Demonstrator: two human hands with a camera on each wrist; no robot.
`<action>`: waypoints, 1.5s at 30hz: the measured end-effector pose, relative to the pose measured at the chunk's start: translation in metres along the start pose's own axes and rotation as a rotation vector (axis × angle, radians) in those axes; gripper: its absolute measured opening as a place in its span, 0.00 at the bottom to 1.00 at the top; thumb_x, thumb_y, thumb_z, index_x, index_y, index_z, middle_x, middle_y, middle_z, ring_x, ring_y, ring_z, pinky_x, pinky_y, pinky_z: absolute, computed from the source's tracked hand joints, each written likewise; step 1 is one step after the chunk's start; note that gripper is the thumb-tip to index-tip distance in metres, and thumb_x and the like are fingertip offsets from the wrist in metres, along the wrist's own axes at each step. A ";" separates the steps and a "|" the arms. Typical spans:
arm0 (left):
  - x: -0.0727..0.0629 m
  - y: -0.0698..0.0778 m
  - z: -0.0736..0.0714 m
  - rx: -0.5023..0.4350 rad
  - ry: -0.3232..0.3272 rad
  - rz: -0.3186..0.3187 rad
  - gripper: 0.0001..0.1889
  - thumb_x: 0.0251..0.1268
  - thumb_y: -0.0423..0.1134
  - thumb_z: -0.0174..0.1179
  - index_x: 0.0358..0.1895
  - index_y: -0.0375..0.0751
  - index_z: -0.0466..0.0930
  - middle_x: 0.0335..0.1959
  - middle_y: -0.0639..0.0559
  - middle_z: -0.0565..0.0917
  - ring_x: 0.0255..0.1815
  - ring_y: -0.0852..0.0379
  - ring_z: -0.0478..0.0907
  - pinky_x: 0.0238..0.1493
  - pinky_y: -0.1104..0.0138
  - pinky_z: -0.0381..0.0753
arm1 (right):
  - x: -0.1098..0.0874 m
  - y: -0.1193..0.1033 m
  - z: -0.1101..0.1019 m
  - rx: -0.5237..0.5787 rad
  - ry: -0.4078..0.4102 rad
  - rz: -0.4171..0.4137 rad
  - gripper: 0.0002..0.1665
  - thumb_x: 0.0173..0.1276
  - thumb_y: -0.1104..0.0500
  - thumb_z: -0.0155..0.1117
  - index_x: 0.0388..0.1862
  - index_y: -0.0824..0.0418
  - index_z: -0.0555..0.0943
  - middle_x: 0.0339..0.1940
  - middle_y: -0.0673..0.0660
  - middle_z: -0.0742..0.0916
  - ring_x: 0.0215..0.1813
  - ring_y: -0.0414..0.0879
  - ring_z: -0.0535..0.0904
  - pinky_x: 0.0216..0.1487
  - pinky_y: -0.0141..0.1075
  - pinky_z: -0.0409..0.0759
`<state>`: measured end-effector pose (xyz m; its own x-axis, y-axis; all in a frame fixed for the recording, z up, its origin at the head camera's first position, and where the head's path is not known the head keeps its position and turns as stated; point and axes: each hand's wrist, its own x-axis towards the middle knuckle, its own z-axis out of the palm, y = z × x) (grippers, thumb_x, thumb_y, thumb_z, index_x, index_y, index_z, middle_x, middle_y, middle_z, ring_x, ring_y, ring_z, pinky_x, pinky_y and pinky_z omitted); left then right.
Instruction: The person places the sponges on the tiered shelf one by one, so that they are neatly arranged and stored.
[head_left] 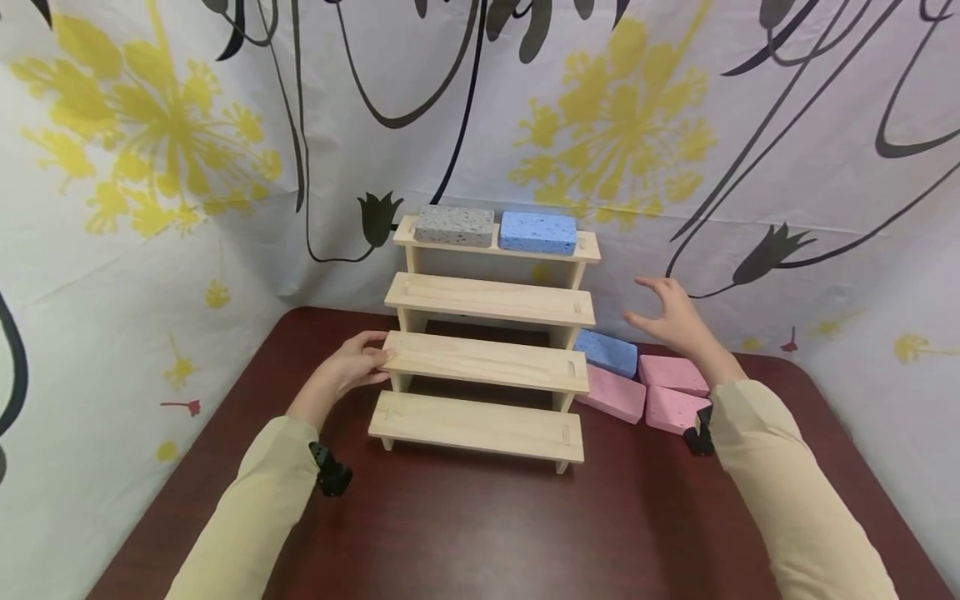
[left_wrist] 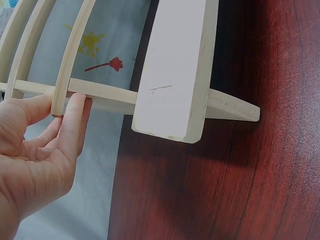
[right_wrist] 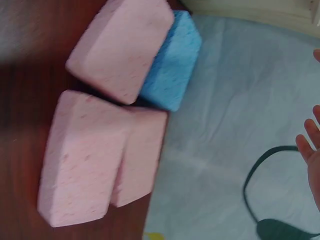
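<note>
Seeing matt bare wood on stepped rack, rough pitted sponge-like pink blocks, glossy wood-grain table.

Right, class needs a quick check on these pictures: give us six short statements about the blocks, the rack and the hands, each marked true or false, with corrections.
1. A grey block and a blue block sit on the top shelf. True.
2. The left hand grips the left side of the wooden rack. True.
3. Four pink blocks lie right of the rack. False: three pink blocks and a second blue block lie there.
4. The right hand holds a pink block. False: it holds nothing.
5. The lowest shelf bears no block. True.
6. In the head view, the grey block is right of its blue neighbour. False: it is on the left.
</note>
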<state>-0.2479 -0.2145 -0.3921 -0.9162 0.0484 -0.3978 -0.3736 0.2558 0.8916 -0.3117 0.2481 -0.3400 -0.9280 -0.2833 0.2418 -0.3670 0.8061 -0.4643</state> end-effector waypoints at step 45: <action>-0.003 0.000 0.001 -0.013 -0.020 0.002 0.31 0.70 0.38 0.47 0.71 0.40 0.45 0.65 0.33 0.62 0.55 0.50 0.72 0.60 0.62 0.75 | -0.118 0.108 0.046 -0.126 -0.340 0.239 0.61 0.44 0.37 0.71 0.68 0.68 0.56 0.69 0.76 0.51 0.65 0.77 0.47 0.58 0.74 0.51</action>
<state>-0.2448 -0.2138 -0.3911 -0.9140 0.0678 -0.4000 -0.3736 0.2436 0.8950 -0.2443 0.3448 -0.4578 -0.9618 -0.2194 -0.1638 -0.1486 0.9207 -0.3608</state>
